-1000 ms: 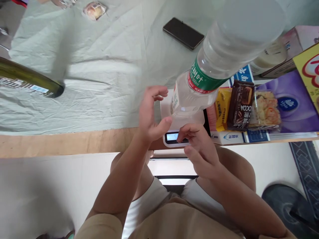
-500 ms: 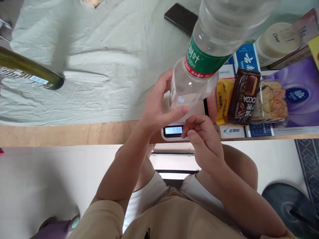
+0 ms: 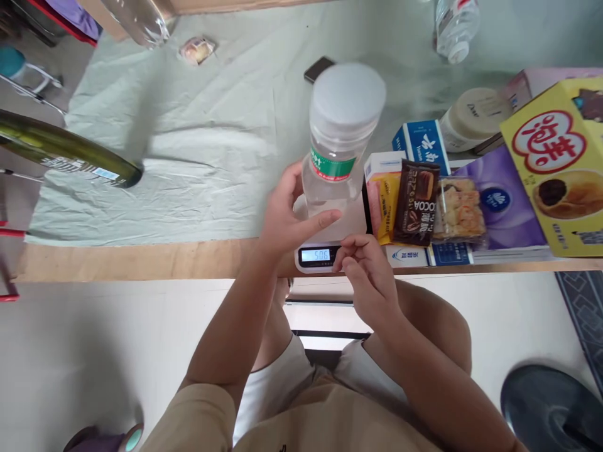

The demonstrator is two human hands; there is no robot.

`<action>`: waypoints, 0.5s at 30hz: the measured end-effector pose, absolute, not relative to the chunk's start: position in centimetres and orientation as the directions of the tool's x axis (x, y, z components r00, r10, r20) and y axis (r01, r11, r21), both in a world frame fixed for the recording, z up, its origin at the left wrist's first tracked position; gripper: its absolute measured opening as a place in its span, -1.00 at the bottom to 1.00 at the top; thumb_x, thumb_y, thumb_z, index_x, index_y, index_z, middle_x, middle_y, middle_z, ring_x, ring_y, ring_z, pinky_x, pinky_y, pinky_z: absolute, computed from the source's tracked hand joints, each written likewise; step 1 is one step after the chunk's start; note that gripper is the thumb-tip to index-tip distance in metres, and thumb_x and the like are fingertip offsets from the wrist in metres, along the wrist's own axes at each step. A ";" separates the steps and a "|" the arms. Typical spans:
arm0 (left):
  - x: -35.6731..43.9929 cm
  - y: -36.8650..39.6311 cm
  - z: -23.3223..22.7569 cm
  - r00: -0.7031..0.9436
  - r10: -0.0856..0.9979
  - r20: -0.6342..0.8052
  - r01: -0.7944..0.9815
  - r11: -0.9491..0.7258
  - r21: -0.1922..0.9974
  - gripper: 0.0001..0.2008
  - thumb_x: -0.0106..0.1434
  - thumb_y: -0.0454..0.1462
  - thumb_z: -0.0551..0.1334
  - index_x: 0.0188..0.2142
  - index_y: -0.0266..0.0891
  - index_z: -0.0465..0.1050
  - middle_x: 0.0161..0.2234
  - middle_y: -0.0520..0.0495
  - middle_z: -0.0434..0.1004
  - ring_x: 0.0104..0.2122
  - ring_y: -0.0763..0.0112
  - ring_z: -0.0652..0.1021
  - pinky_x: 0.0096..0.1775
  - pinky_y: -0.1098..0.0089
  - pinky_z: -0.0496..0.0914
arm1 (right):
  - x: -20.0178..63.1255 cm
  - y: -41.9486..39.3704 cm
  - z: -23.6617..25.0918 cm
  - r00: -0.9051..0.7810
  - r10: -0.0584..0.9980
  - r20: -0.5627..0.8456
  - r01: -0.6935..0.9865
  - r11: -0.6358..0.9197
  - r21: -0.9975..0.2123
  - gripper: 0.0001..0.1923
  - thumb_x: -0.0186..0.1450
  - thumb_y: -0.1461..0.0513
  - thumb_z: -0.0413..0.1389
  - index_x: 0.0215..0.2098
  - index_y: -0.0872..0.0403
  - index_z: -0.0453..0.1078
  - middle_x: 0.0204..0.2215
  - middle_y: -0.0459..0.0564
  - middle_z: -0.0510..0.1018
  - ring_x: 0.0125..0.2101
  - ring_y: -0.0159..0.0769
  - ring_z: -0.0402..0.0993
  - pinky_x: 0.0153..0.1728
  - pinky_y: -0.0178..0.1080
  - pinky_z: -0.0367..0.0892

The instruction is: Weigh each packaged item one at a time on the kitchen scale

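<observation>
Pale green cloth covers most of the tabletop (image 3: 188, 157), whose bare wooden edge runs nearest the person. On a small white scale (image 3: 325, 242) at that edge stands a clear water bottle (image 3: 336, 150), upright, its long axis pointing up toward the camera, white cap on top. The left hand (image 3: 287, 213) is the nearer one: its fingers wrap the bottle's lower body from the left, thumb across the front. The right hand (image 3: 365, 270), fingers loosely curled and holding nothing, touches the scale's front beside the lit display (image 3: 315, 255). Snack packets (image 3: 414, 201) lie just right of the bottle.
</observation>
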State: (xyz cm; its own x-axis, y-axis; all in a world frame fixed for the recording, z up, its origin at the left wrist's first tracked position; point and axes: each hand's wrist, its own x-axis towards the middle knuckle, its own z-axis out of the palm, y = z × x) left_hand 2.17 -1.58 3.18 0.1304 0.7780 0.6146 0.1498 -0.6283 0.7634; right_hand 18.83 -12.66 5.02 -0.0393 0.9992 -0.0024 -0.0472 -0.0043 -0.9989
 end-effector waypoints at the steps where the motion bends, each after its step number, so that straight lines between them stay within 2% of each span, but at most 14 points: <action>1: 2.2 -1.6 3.2 0.121 0.781 0.613 0.154 -0.624 0.766 -0.34 0.23 0.17 0.47 0.19 -0.03 0.43 -0.05 -0.09 0.67 -0.09 0.20 0.72 -0.14 0.30 0.63 | 18.8 -12.6 5.1 -0.042 0.999 -0.002 -0.060 -0.005 -0.998 -0.89 0.42 0.19 0.10 -0.10 0.00 0.38 -0.42 -0.16 0.52 -0.41 -0.42 0.47 -0.36 -0.33 0.40; 7: 1.8 -1.7 2.6 0.065 0.768 0.638 0.207 -0.635 0.744 -0.33 0.20 0.25 0.44 0.16 0.01 0.47 -0.16 -0.09 0.67 -0.23 0.24 0.70 -0.29 0.30 0.60 | 18.3 -12.1 6.0 -0.067 0.997 0.041 -0.128 0.032 -0.991 -0.89 0.44 0.18 0.08 -0.10 0.00 0.38 -0.44 -0.15 0.51 -0.44 -0.41 0.48 -0.40 -0.33 0.42; 10: 1.7 -0.5 3.3 0.012 0.765 0.644 0.177 -0.636 0.752 -0.35 0.15 0.23 0.49 0.09 -0.01 0.50 -0.22 -0.06 0.65 -0.31 0.27 0.67 -0.33 0.30 0.57 | 17.9 -11.9 6.3 -0.081 0.992 0.101 -0.134 0.090 -0.987 -0.90 0.46 0.20 0.07 -0.09 0.00 0.38 -0.43 -0.15 0.52 -0.43 -0.43 0.48 -0.40 -0.36 0.41; 12: 1.9 1.2 4.7 -0.018 0.804 0.594 0.145 -0.585 0.798 -0.39 0.15 0.18 0.51 0.05 -0.03 0.49 -0.20 -0.05 0.63 -0.26 0.27 0.68 -0.25 0.28 0.59 | 17.6 -11.7 6.3 -0.097 0.982 0.161 -0.128 0.148 -0.981 -0.90 0.48 0.20 0.05 -0.08 0.00 0.37 -0.43 -0.14 0.52 -0.43 -0.45 0.47 -0.40 -0.38 0.40; 15: 3.0 4.9 7.7 -0.034 0.866 0.499 0.094 -0.494 0.864 -0.41 0.13 0.17 0.53 -0.02 -0.01 0.45 -0.12 -0.07 0.62 -0.08 0.17 0.69 -0.06 0.18 0.62 | 17.3 -11.4 6.3 -0.103 0.969 0.224 -0.120 0.212 -0.970 -0.88 0.50 0.18 0.04 -0.05 0.00 0.36 -0.44 -0.15 0.52 -0.45 -0.46 0.46 -0.41 -0.39 0.38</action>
State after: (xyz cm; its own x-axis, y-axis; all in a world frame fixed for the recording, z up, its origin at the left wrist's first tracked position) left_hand 2.98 4.94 7.71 -0.0343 0.8658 0.4992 0.0944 -0.4945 0.8641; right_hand 17.34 -11.41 6.30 -0.1032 0.9690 0.2244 -0.1204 0.2118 -0.9699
